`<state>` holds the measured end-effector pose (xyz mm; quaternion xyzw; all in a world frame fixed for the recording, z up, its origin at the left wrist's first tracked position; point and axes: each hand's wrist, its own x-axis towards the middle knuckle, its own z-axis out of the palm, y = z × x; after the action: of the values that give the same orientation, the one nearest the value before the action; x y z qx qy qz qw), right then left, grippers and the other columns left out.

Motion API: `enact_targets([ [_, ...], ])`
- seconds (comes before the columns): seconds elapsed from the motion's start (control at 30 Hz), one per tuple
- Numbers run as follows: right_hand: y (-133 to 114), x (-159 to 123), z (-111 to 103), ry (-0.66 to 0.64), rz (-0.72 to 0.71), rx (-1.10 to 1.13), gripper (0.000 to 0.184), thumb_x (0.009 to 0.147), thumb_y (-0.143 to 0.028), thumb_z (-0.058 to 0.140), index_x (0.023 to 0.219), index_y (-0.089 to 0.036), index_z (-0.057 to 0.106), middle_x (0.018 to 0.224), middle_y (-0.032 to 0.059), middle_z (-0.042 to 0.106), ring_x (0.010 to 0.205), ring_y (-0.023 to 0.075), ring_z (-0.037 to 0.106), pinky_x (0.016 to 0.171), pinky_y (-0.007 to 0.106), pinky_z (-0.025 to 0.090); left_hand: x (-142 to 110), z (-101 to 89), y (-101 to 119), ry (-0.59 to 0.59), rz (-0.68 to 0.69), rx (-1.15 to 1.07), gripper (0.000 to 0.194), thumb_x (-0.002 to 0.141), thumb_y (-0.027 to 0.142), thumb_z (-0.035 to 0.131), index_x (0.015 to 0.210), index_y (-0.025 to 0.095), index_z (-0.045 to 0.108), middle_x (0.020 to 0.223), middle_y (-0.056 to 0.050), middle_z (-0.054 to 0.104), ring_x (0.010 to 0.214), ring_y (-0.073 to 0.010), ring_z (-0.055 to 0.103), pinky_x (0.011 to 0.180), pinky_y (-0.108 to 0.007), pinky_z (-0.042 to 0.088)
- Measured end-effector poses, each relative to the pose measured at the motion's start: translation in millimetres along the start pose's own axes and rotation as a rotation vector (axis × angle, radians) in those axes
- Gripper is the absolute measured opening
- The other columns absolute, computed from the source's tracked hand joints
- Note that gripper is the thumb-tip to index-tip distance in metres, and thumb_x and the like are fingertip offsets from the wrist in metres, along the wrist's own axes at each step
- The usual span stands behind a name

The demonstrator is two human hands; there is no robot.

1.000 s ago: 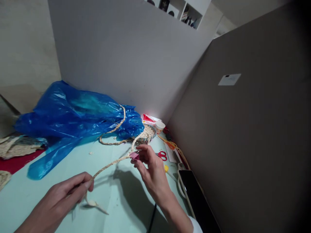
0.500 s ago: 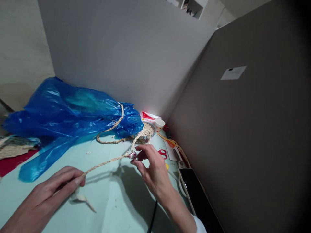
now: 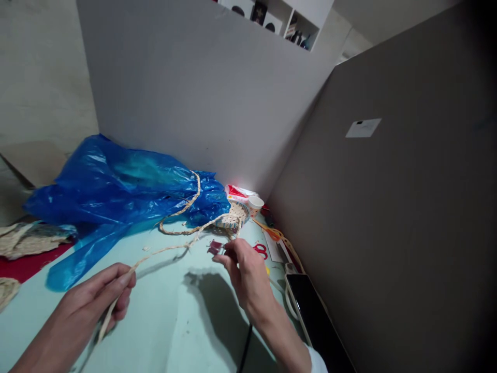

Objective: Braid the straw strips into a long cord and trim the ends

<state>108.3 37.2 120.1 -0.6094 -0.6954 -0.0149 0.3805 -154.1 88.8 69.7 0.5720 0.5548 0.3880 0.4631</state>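
Observation:
My left hand pinches a braided straw cord between thumb and fingers, with a loose strand hanging below the palm. From there the cord runs right and back over the table to the blue plastic bag, where a length lies looped over the bag. My right hand holds a dark pink binder clip by its wire handles, above the table and apart from the cord. Behind the right hand sits a small woven basket, partly hidden by the bag.
A paper cup and a red-and-white packet stand by the partition. Red-handled scissors lie beyond my right hand. A phone rests at the right. Woven straw pieces lie on red material at the left.
The binder clip has come off the cord and is now in my right hand alone. The cord has sagged toward the table. My left hand still grips its end.

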Motion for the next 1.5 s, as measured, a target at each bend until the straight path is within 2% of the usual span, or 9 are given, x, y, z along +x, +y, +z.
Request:
enact_targets([
  [0.1, -13.2, -2.1, -4.7, -0.068, 0.095, 0.161, 0.018, 0.093, -0.03, 0.069, 0.082, -0.018, 0.06, 0.075, 0.0015, 0.066, 0.066, 0.0152, 0.058, 0.061, 0.025, 0.039, -2.4, 0.3, 5.9, -0.023, -0.198, -0.19, 0.039, 0.08, 0.062, 0.063, 0.09, 0.024, 0.06, 0.064, 0.007, 0.054, 0.056, -0.0109, 0.05, 0.049, -0.016, 0.041],
  [0.23, -42.3, -17.7, 9.1, -0.372, 0.164, 0.373, 0.019, 0.093, -0.033, 0.068, 0.081, -0.019, 0.064, 0.074, -0.0005, 0.067, 0.067, 0.0131, 0.058, 0.06, 0.022, 0.039, -9.3, -1.2, 8.4, -0.189, -0.041, -0.036, 0.045, 0.08, 0.067, 0.06, 0.087, 0.022, 0.063, 0.067, 0.004, 0.057, 0.06, -0.0138, 0.053, 0.051, -0.02, 0.044],
  [0.33, -57.2, -26.2, 20.6, -0.481, 0.186, 0.441, 0.023, 0.093, -0.035, 0.067, 0.078, -0.018, 0.062, 0.074, -0.0002, 0.066, 0.066, 0.0124, 0.057, 0.057, 0.021, 0.037, -16.8, -1.6, 6.1, -0.205, 0.084, 0.096, 0.044, 0.084, 0.064, 0.056, 0.096, 0.024, 0.066, 0.081, 0.0, 0.067, 0.069, -0.0176, 0.061, 0.057, -0.022, 0.048],
  [0.5, -60.8, -26.3, 21.5, -0.466, 0.209, 0.451, 0.03, 0.092, -0.042, 0.068, 0.077, -0.017, 0.063, 0.072, 0.0005, 0.065, 0.063, 0.0124, 0.053, 0.056, 0.022, 0.035, -27.6, -0.3, 9.0, -0.285, 0.174, 0.224, 0.044, 0.093, 0.061, 0.042, 0.117, 0.028, 0.059, 0.104, -0.003, 0.073, 0.096, -0.0239, 0.066, 0.064, -0.024, 0.048],
  [0.77, -55.0, -27.9, 16.5, -0.46, 0.179, 0.487, 0.026, 0.093, -0.04, 0.067, 0.08, -0.018, 0.062, 0.07, -0.0028, 0.061, 0.062, 0.0108, 0.051, 0.056, 0.021, 0.034, -34.8, 4.3, 21.7, -0.339, 0.161, 0.254, 0.043, 0.095, 0.061, 0.033, 0.116, 0.028, 0.048, 0.071, 0.003, 0.062, 0.067, -0.0194, 0.062, 0.059, -0.026, 0.046],
  [1.13, -56.1, -26.0, 14.2, -0.499, 0.218, 0.482, 0.023, 0.093, -0.038, 0.068, 0.082, -0.018, 0.065, 0.073, -0.0017, 0.063, 0.065, 0.012, 0.053, 0.057, 0.023, 0.037, -27.8, 5.4, 24.7, -0.438, 0.166, 0.349, 0.043, 0.092, 0.061, 0.031, 0.11, 0.027, 0.051, 0.074, 0.001, 0.068, 0.069, -0.0208, 0.065, 0.059, -0.024, 0.049],
  [1.23, -56.4, -26.8, 17.9, -0.506, 0.255, 0.479, 0.029, 0.088, -0.046, 0.072, 0.081, -0.018, 0.066, 0.07, -0.0017, 0.062, 0.063, 0.0126, 0.054, 0.057, 0.024, 0.037, -25.4, 2.1, 17.0, -0.511, 0.17, 0.327, 0.041, 0.094, 0.06, 0.035, 0.111, 0.028, 0.054, 0.088, -0.001, 0.073, 0.086, -0.0227, 0.069, 0.067, -0.024, 0.051],
  [1.37, -56.7, -32.8, 22.3, -0.434, 0.252, 0.44, 0.026, 0.09, -0.047, 0.069, 0.09, -0.02, 0.067, 0.08, 0.0004, 0.066, 0.073, 0.0154, 0.059, 0.065, 0.026, 0.042, -24.6, 0.3, 8.1, -0.467, 0.152, 0.3, 0.038, 0.091, 0.058, 0.051, 0.115, 0.03, 0.062, 0.112, -0.001, 0.072, 0.112, -0.0249, 0.064, 0.088, -0.024, 0.052],
  [1.5, -61.4, -43.9, 23.5, -0.437, 0.255, 0.383, 0.026, 0.089, -0.048, 0.067, 0.088, -0.022, 0.064, 0.083, 0.0015, 0.065, 0.076, 0.0182, 0.059, 0.064, 0.028, 0.042, -26.6, 4.0, 15.9, -0.452, 0.18, 0.168, 0.029, 0.086, 0.054, 0.059, 0.091, 0.029, 0.072, 0.103, 0.0, 0.072, 0.109, -0.0249, 0.064, 0.088, -0.022, 0.051],
])
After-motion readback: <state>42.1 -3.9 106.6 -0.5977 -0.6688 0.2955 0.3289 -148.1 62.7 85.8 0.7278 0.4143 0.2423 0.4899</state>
